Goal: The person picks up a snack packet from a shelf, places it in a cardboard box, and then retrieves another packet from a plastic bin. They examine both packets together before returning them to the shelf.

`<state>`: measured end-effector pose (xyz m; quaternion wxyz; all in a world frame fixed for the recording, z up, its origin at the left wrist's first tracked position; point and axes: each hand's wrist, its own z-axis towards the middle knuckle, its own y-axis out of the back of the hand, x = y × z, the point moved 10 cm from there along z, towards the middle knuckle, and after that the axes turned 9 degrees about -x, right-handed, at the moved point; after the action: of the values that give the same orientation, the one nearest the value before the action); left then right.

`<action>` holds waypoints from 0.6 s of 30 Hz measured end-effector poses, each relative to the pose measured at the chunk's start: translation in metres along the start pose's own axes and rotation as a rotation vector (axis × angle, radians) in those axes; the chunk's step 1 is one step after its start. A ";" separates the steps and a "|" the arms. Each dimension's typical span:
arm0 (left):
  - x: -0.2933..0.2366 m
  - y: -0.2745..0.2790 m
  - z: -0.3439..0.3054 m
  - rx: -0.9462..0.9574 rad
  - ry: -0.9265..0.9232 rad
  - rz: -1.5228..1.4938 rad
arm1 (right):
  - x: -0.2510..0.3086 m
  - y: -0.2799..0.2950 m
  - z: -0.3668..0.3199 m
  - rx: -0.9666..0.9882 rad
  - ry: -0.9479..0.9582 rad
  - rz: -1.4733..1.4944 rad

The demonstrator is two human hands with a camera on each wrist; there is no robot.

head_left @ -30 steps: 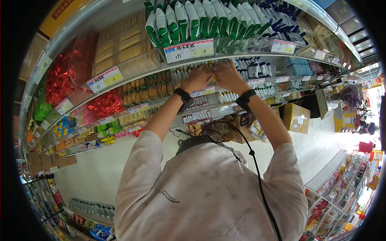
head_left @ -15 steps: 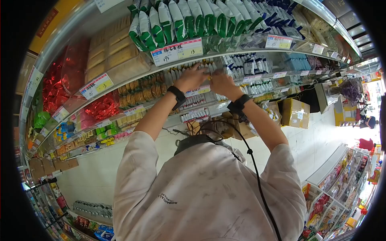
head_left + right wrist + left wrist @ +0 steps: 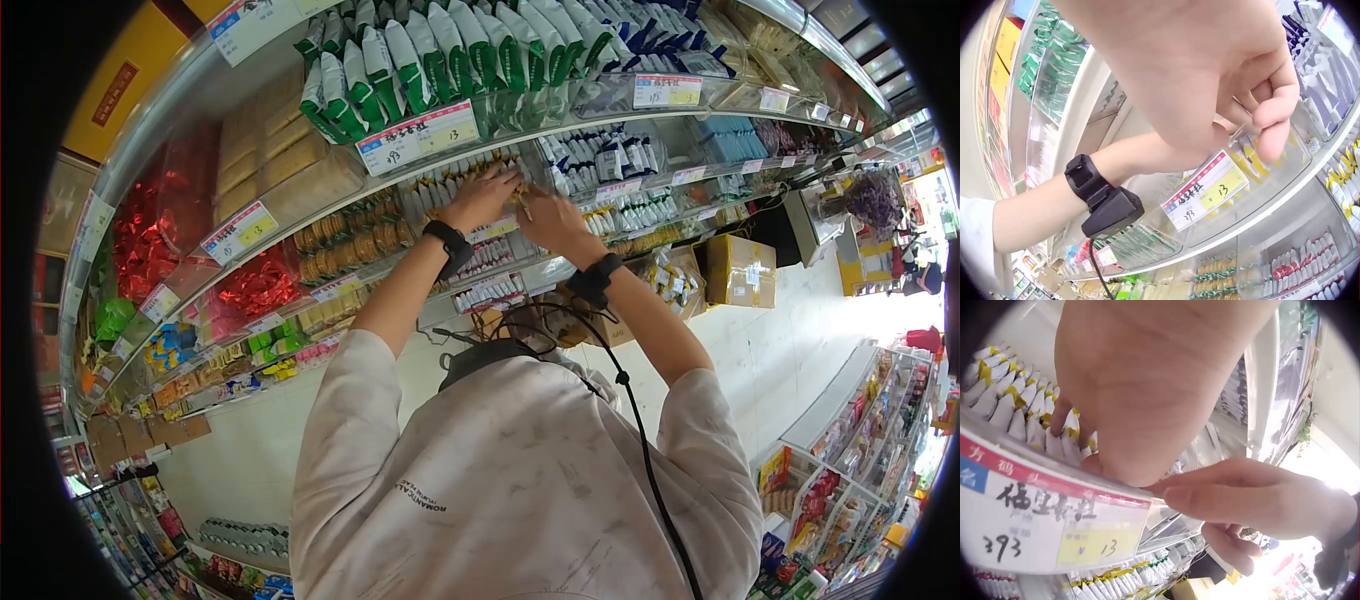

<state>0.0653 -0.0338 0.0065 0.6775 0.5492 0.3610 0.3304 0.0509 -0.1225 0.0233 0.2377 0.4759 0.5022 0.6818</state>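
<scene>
Beneath the long shelf (image 3: 600,118) and its green-and-white bags (image 3: 425,60), a clear bin wall (image 3: 1260,190) stands before the left hand (image 3: 485,198), fingers extended, and the curled right hand (image 3: 553,222), its grip impossible to tell, while a price card (image 3: 1054,519) fronts small packets (image 3: 1004,414) under the left fingertips.

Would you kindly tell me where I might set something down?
Bare floor shows between the carton and lower-right rack, also between the shirt and left shelves. The packets near the left hand and right hand sit crowded.
</scene>
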 end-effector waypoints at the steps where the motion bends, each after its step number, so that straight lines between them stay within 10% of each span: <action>1: 0.002 -0.004 0.003 -0.005 0.018 -0.003 | -0.001 -0.001 -0.005 0.056 -0.031 -0.007; 4: 0.011 -0.015 0.008 -0.011 0.062 -0.001 | 0.006 0.010 -0.010 -0.133 0.101 0.066; 10: 0.013 -0.013 0.011 -0.073 0.063 0.010 | -0.006 -0.008 -0.001 0.207 -0.120 0.280; 18: 0.013 0.010 0.000 -0.020 0.100 -0.313 | 0.003 -0.039 0.021 0.184 0.230 0.150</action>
<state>0.0718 -0.0209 0.0150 0.7073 0.4623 0.4721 0.2513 0.0621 -0.0949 -0.0102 0.0822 0.4507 0.5495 0.6986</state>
